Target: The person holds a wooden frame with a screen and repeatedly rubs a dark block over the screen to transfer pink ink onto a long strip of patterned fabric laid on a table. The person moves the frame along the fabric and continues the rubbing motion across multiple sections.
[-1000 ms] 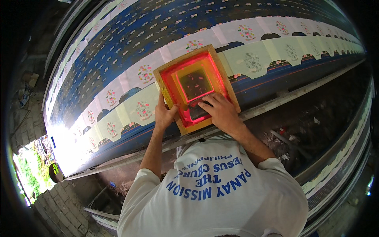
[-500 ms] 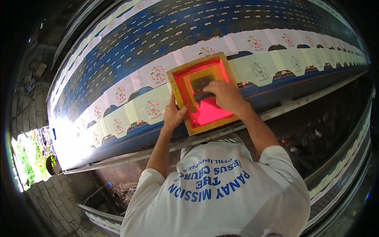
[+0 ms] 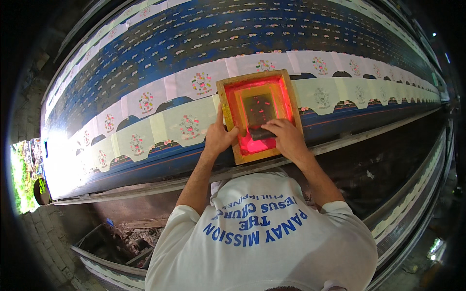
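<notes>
A wooden-framed printing screen [image 3: 252, 77] lies flat over the row of pale cut pieces near the table's front edge. My left hand [image 3: 218, 138] is closed on its left side, thumb on top of the wood. My right hand [image 3: 290, 139] grips a dark squeegee [image 3: 258, 133], which rests across the lower part of the mesh. Bright pink ink [image 3: 259, 145] pools below the squeegee and lines the inner edges. Above it, the mesh window [image 3: 259, 106] shows a dark area with small pink shapes. The piece underneath is mostly hidden.
Pale green pieces [image 3: 189, 127] with printed round designs run along the near edge. A whiter printed row [image 3: 145, 102] lies behind them on the long blue-and-black table [image 3: 194, 46]. A ledge [image 3: 349, 134] borders its front. Strong glare covers the left end.
My right hand has drawn the squeegee down the screen toward me, uncovering the dark mesh area and gathering the pink ink lower. My left hand stays on the frame. The view has shifted slightly.
</notes>
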Demonstrator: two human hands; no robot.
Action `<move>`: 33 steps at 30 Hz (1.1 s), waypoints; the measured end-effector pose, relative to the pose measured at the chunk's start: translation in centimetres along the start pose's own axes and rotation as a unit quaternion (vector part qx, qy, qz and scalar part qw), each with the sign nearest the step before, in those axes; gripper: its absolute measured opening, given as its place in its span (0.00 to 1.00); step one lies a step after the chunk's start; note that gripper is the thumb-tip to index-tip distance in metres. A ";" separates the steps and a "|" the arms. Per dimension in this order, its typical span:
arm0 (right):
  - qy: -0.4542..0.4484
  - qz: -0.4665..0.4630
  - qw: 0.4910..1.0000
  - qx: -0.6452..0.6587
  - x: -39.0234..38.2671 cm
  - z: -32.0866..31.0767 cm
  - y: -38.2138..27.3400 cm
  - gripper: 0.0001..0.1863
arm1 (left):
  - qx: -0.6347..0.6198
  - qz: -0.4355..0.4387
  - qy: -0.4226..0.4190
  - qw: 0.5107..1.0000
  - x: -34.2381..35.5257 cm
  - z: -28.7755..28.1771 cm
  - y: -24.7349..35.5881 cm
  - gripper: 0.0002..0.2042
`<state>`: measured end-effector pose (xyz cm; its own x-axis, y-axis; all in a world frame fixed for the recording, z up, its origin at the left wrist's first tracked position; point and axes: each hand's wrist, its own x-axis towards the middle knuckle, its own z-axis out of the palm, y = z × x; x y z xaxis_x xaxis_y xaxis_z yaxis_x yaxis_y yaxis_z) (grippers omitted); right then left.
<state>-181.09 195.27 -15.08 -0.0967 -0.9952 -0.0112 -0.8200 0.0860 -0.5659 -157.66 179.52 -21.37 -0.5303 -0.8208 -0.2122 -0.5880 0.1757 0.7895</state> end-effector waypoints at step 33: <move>0.092 0.002 0.996 -0.019 -4.6 -5.0 6.2 0.28 | -0.003 0.010 -0.011 1.000 2.3 5.2 8.5 0.55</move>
<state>-188.50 200.56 -14.42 -0.1994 -0.9698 0.1403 -0.8399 0.0954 -0.5344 -167.05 181.97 -18.12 -0.5547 -0.8054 -0.2089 -0.5734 0.1881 0.7974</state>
